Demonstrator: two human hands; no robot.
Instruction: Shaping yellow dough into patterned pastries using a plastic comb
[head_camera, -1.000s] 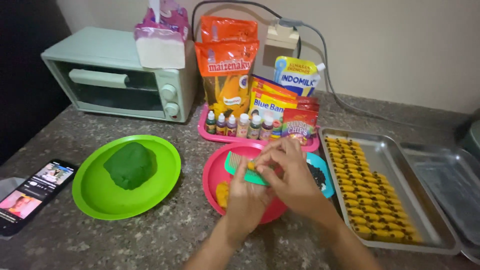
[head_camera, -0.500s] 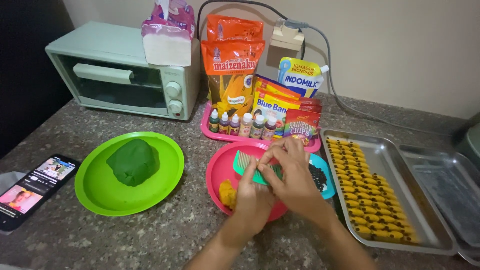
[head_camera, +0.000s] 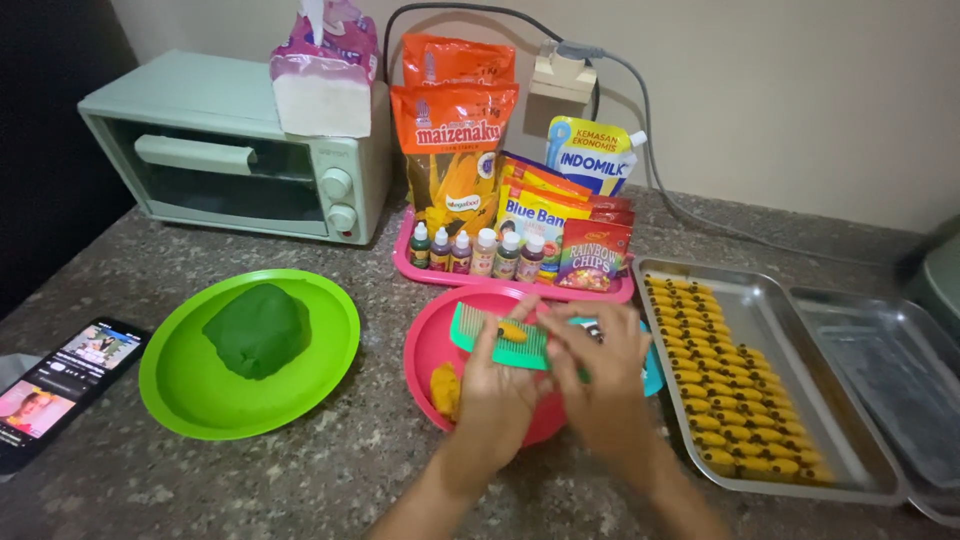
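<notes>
The speckled grey desk carries a phone near left, a green plate, a pink bowl, two steel trays right, a pink tray and a toaster oven far left.

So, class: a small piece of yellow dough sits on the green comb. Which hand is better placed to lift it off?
Probably the right hand: its fingertips hover beside the yellow dough piece, seemingly free. The left hand supports the green comb from beneath, over the pink bowl.
</notes>
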